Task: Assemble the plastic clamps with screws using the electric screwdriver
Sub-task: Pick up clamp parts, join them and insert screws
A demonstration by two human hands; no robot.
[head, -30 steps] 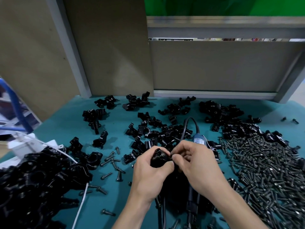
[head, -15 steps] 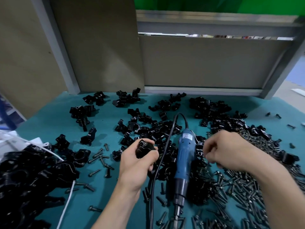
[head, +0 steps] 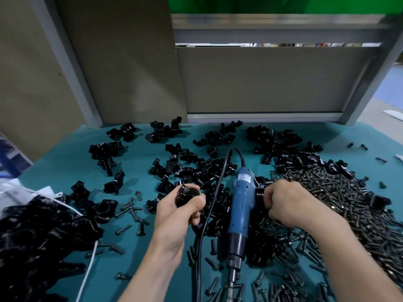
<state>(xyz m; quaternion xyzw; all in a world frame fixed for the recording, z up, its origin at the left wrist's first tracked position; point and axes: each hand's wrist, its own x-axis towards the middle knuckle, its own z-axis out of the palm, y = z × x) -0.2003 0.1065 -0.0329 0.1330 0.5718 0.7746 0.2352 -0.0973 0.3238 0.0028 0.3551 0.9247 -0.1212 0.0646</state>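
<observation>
The left hand [head: 177, 213] is curled tight around a black plastic clamp [head: 187, 196], held just above the mat. The right hand [head: 285, 204] has its fingers bent down into loose clamp halves [head: 260, 192]; whether it grips one cannot be told. Between the hands lies the blue electric screwdriver [head: 241, 205], its bit toward the person and its black cord [head: 208, 210] beside the left hand. A screw heap [head: 349, 203] spreads outward of the right hand; bare teal mat [head: 135, 171] opens beyond the left, and grey partition panels [head: 261, 79] stand behind.

Teal bench top [head: 65, 168], scattered black clamps [head: 196, 166], screw heap [head: 340, 192], blue electric screwdriver [head: 241, 205]
</observation>
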